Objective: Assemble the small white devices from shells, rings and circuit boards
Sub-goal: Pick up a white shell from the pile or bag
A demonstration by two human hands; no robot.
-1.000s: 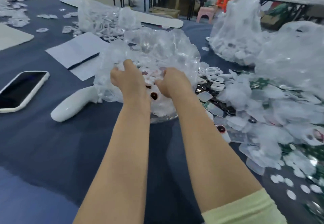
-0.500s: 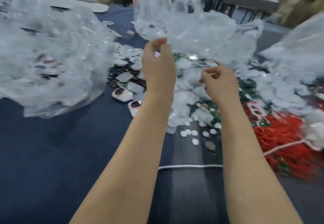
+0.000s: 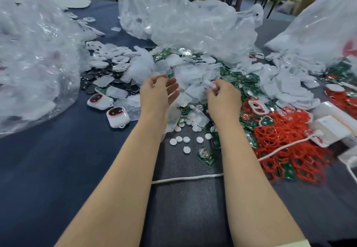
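My left hand (image 3: 158, 92) hovers over the heap of parts with its fingers loosely spread and nothing in it. My right hand (image 3: 222, 96) pinches a small white part (image 3: 209, 86) at its fingertips, just above the heap. Green circuit boards (image 3: 249, 92) lie mixed with white shells (image 3: 286, 84) under and to the right of my hands. One loose board (image 3: 205, 156) lies nearer to me. Red rings (image 3: 286, 142) are piled at the right. Two assembled white devices (image 3: 100, 100) (image 3: 117, 117) sit on the dark cloth to the left of my left hand.
A big clear plastic bag (image 3: 34, 63) of parts fills the left side; other bags (image 3: 193, 24) (image 3: 318, 30) stand behind and at the right. Small white discs (image 3: 183, 140) are scattered near my wrists. A white cord (image 3: 185, 178) runs under my forearms. A white box (image 3: 332, 125) sits at the right.
My view swung right from the clear bag to the parts heap. Both hands left the bag and came down over the heap; my left hand's pinch opened and my right hand now pinches a white part.
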